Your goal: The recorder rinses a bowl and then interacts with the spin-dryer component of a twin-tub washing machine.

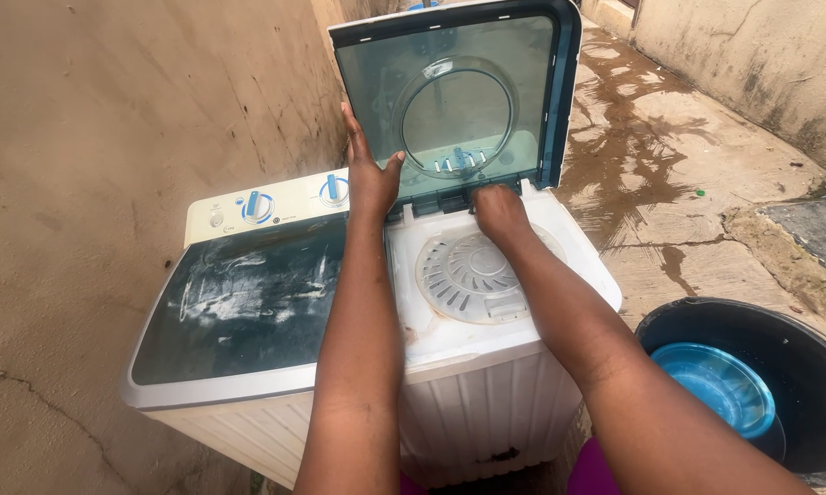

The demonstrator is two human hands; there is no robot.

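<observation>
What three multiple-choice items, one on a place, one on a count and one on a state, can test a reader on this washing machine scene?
1. Where is the blue bowl?
A. on the washing machine
B. inside the black tub
C. on the wall

2. How many blue knobs show on the control panel?
A. two
B. four
C. none

3. How is the lid over the right-hand compartment?
A. shut flat
B. taken off
C. raised

Answers: 1 B, the bowl lies within the black tub by the machine. 2 A, two knobs stand side by side. 3 C, the left hand holds the lid upright while the right hand rests at its hinge.
</observation>
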